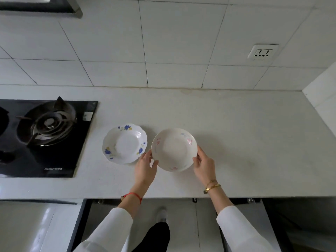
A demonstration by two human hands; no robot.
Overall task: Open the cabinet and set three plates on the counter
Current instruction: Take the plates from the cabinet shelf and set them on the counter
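A white plate with blue flowers (124, 143) lies on the pale counter (236, 135), close to the stove. Right beside it is a white plate with pink flowers (174, 149), held at its near rim from both sides. My left hand (145, 167) grips its left edge and my right hand (204, 165) grips its right edge. Whether this plate rests on the counter or hovers just above it, I cannot tell. Below the counter edge, two cabinet doors (78, 224) stand open towards me; the cabinet's inside is hidden.
A black gas stove (45, 135) with a burner fills the counter's left part. A tiled wall with a socket (261, 52) rises behind. A white side wall (321, 95) bounds the counter on the right. My foot (162, 214) stands on the floor tiles.
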